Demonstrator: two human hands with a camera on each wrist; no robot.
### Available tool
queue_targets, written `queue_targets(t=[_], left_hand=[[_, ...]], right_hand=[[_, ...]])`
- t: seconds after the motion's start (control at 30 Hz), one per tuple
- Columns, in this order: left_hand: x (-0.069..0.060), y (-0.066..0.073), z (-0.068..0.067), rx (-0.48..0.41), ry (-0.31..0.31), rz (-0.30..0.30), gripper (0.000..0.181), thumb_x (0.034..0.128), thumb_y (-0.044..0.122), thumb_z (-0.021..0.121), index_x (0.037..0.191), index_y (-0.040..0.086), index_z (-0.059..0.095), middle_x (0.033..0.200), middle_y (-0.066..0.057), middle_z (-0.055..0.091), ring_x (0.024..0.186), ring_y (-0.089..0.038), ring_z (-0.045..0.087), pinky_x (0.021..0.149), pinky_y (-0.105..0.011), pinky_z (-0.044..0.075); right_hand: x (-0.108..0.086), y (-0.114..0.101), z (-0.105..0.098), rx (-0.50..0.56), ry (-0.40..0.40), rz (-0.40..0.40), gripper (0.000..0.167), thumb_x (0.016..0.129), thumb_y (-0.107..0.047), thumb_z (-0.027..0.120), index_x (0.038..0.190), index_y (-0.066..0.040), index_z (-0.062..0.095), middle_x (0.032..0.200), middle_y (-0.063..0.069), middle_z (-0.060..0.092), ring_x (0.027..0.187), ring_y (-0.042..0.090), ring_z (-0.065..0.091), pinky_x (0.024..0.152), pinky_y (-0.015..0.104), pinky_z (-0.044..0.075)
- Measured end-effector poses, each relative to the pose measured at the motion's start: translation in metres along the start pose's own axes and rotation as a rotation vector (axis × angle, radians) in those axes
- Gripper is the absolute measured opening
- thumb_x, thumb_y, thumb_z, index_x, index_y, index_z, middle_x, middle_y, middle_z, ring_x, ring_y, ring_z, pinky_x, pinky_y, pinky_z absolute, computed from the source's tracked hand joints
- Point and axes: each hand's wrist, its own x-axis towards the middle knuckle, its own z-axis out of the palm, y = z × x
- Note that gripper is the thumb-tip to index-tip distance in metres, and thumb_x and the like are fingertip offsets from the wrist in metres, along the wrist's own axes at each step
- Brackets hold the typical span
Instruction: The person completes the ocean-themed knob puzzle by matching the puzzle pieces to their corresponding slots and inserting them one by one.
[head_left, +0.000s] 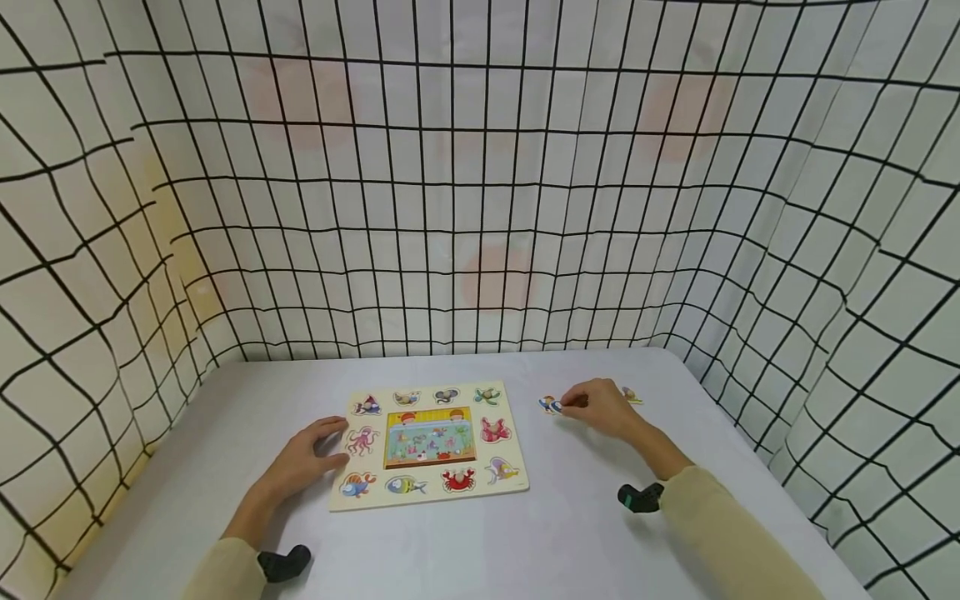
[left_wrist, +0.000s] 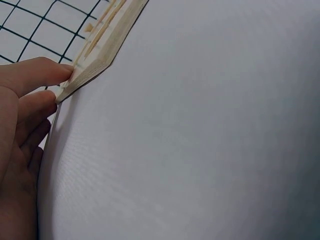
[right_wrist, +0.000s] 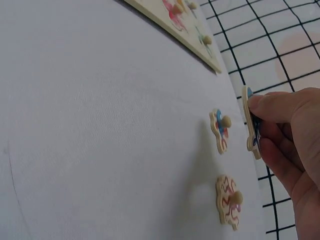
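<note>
We find a thin, blue-marked wooden piece (right_wrist: 251, 127) pinched by the right hand (head_left: 602, 408) above the white table (head_left: 480, 550), and advise holding it level while the left hand (head_left: 298, 457), loosely spread, steadies the cream rectangular wooden board (head_left: 371, 464).

I am touching the edge of a pale wooden board (left_wrist: 104, 54) with 2 digits of my left hand (left_wrist: 22, 107), as dark netting (left_wrist: 34, 36) is showing beyond the white tabletop (left_wrist: 175, 130).
</note>
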Motion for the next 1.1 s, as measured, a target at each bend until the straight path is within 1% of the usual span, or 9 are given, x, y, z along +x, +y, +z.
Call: queue_targets(t=[0.1,0.37,0.53,0.6,0.73,0.87,0.97,1.1], left_hand=[[0.000,0.000,0.000,0.006,0.004,0.001,0.068,0.0895,0.025,0.077,0.147,-0.001,0.054,0.158,-0.023,0.041,0.149,-0.049,0.026,0.118,-0.068,0.020],[0.002,0.000,-0.001,0.017,0.002,0.019,0.067,0.0903,0.025,0.077,0.147,-0.003,0.053,0.157,-0.024,0.042,0.148,-0.050,0.027,0.118,-0.068,0.021],[0.001,0.001,0.000,0.013,-0.002,-0.002,0.067,0.0904,0.025,0.076,0.147,-0.003,0.053,0.157,-0.024,0.041,0.148,-0.050,0.027,0.118,-0.068,0.021],[0.001,0.001,0.000,0.009,-0.003,-0.009,0.068,0.0902,0.025,0.077,0.147,-0.002,0.053,0.158,-0.024,0.041,0.148,-0.050,0.026,0.118,-0.068,0.021],[0.001,0.001,0.000,0.012,-0.005,-0.006,0.068,0.0904,0.025,0.077,0.148,-0.002,0.053,0.158,-0.024,0.041,0.148,-0.050,0.026,0.118,-0.068,0.021],[0.001,0.001,0.000,0.020,0.001,-0.004,0.067,0.0907,0.025,0.076,0.148,-0.002,0.053,0.157,-0.023,0.042,0.148,-0.049,0.027,0.118,-0.068,0.021],[0.001,0.002,0.000,0.017,0.003,-0.005,0.067,0.0902,0.025,0.077,0.147,-0.002,0.053,0.157,-0.023,0.042,0.148,-0.049,0.027,0.118,-0.068,0.021],[0.001,0.001,0.000,0.018,0.002,-0.002,0.068,0.0897,0.026,0.077,0.147,-0.003,0.053,0.157,-0.024,0.042,0.148,-0.050,0.027,0.118,-0.068,0.022]], right_hand=[[0.002,-0.006,0.003,0.004,-0.011,-0.019,0.009,0.090,-0.010,0.080,0.099,-0.006,0.080,0.092,-0.003,0.074,0.082,0.011,0.065,0.073,0.029,0.058],[0.011,-0.022,0.017,0.051,-0.017,-0.070,0.008,0.089,-0.007,0.081,0.096,-0.006,0.080,0.090,-0.003,0.074,0.079,0.010,0.066,0.071,0.027,0.059],[0.013,-0.031,0.027,0.074,-0.043,-0.081,0.007,0.089,-0.009,0.081,0.096,-0.007,0.080,0.086,-0.006,0.072,0.076,0.010,0.064,0.069,0.025,0.058],[0.014,-0.034,0.031,0.087,-0.051,-0.097,0.007,0.089,-0.009,0.081,0.096,-0.008,0.080,0.086,-0.007,0.071,0.075,0.010,0.063,0.068,0.025,0.058],[0.015,-0.042,0.038,0.107,-0.062,-0.154,0.007,0.090,-0.008,0.081,0.096,-0.007,0.080,0.085,-0.007,0.072,0.074,0.009,0.063,0.068,0.025,0.058],[0.018,-0.052,0.045,0.124,-0.080,-0.182,0.006,0.090,-0.007,0.080,0.096,-0.006,0.080,0.086,-0.006,0.072,0.076,0.009,0.064,0.070,0.024,0.059],[0.020,-0.057,0.052,0.116,-0.096,-0.208,0.005,0.090,-0.007,0.080,0.095,-0.005,0.080,0.086,-0.006,0.072,0.076,0.007,0.063,0.070,0.024,0.059],[0.024,-0.064,0.060,0.094,-0.122,-0.243,0.005,0.090,-0.010,0.081,0.094,-0.007,0.080,0.084,-0.009,0.071,0.075,0.005,0.061,0.068,0.023,0.056]])
